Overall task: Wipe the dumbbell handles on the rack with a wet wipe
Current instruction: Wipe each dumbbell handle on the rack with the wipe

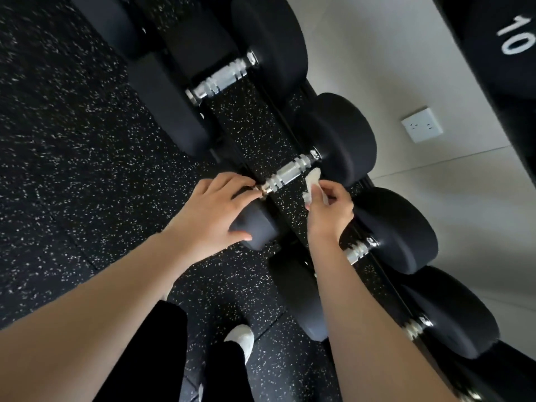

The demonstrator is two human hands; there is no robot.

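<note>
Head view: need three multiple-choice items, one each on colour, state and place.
1. What colour is the wet wipe?
A blue
B white
C yellow

2. What is the state of the right hand?
A open and empty
B fingers pinching the wet wipe
C curled, holding nothing

3. What does the left hand rest on?
A the wet wipe
B the right hand
C the near dumbbell head

Answers:
1 B, the cloth shows white against the dark speckled floor.
2 B, the wipe sticks up from between the thumb and fingers, beside the chrome handle.
3 C, the palm lies over the black head with the fingertips at the handle's end.
</note>
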